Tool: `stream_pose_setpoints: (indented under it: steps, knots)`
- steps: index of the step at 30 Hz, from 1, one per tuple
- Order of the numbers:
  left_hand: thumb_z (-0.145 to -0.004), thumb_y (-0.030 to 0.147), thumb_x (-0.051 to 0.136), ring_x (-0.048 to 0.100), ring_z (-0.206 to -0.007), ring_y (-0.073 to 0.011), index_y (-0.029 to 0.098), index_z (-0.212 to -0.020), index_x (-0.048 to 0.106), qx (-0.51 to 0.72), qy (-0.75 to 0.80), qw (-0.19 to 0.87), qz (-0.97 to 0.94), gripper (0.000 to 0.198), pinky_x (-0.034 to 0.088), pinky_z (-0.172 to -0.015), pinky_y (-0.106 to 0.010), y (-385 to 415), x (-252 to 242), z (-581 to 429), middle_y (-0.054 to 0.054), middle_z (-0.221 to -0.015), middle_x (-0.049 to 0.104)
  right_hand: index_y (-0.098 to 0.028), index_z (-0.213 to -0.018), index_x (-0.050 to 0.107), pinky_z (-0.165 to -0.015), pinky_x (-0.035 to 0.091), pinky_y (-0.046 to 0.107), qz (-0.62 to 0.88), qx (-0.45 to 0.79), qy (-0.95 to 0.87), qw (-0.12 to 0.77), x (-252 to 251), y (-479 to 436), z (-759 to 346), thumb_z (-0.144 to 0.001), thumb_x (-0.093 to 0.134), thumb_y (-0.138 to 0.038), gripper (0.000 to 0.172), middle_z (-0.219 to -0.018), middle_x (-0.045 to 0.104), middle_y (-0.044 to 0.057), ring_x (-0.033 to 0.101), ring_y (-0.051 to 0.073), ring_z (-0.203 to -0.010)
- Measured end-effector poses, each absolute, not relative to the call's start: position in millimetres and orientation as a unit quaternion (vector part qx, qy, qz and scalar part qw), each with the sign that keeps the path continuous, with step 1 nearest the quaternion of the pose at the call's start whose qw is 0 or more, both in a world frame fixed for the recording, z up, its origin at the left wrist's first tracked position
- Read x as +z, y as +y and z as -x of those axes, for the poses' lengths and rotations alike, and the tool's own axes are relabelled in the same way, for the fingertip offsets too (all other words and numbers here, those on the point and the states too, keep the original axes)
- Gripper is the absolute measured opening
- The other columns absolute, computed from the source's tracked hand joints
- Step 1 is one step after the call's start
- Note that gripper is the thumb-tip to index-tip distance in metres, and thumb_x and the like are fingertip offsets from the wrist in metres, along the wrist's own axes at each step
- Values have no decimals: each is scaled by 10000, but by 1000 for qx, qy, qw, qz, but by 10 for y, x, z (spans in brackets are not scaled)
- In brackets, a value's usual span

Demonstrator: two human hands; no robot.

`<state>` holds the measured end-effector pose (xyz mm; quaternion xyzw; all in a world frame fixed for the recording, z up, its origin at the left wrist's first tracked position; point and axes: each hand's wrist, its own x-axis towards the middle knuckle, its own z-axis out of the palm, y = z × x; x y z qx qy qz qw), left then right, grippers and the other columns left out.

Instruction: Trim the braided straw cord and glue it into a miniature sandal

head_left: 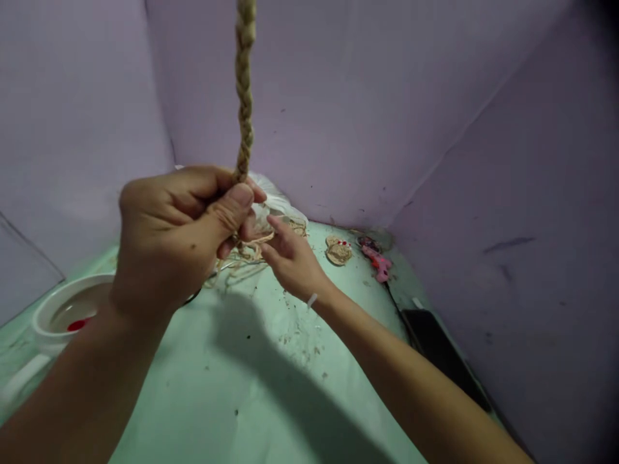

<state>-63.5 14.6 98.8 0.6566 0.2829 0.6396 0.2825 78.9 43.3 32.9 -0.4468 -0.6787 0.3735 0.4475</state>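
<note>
A braided cord [245,96] of tan fibre hangs down from the top of the view. My left hand [178,225] pinches its lower part between thumb and fingers. Below that grip, loose tan strands [251,246] stick out towards my right hand [293,258]. The fingers of my right hand are stretched out and apart, close beside the strands; whether one touches them I cannot tell. Behind both hands lies a crumpled white plastic bag [278,196], with more loose fibre at its front, partly hidden by my hands.
On the green tabletop [193,399], a white handled container [43,316] with something red inside stands at left. Towards the back right are a small round tan piece [338,253] with red bits, a pink glue gun [377,263] with a cord, and a black phone-like slab [442,354]. Walls close in behind.
</note>
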Motion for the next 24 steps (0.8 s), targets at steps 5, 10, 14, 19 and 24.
stream_pose_setpoints:
  steps: [5, 10, 14, 19, 24]
  knots:
    - [-793, 252, 516, 349, -395, -45, 139, -616, 571, 475, 323, 327, -751, 217, 258, -370, -184, 243, 744, 396, 43, -469, 457, -115, -1209, 454, -511, 448, 246, 600, 479, -560, 311, 128, 104, -1290, -651, 509, -16, 569, -601, 656, 8, 589, 134, -518]
    - [-813, 275, 431, 362, -486, -70, 147, -560, 474, 303, 341, 294, -840, 287, 290, -475, -197, 230, 437, 51, 49, -495, 392, -127, -982, 577, -524, 464, 256, 651, 416, -420, 476, -170, -433, -2033, -693, 553, -166, 292, -648, 649, 14, 556, 102, -480]
    - [-822, 330, 384, 347, -500, -83, 153, -611, 506, 251, 382, 269, -848, 301, 264, -476, -203, 288, 325, 13, 45, -512, 351, -163, -881, 605, -457, 422, 213, 617, 286, -329, 655, -471, -641, -2280, -689, 620, -313, 244, -723, 646, 18, 498, 67, -445]
    - [-803, 421, 405, 356, -467, -78, 151, -663, 556, 184, 396, 392, -810, 339, 256, -447, -194, 294, 230, 4, 43, -485, 388, -182, -903, 602, -489, 452, 232, 635, 237, -351, 646, -629, -701, -2275, -748, 573, -319, 208, -774, 643, 40, 526, 94, -507]
    - [-748, 468, 482, 357, -391, -66, 143, -641, 521, 99, 347, 663, -656, 345, 269, -396, -187, 168, -3, -137, 47, -438, 393, -203, -1028, 573, -594, 497, 278, 630, 179, -539, 531, -617, -739, -2195, -766, 547, -248, 267, -958, 607, 80, 583, 156, -713]
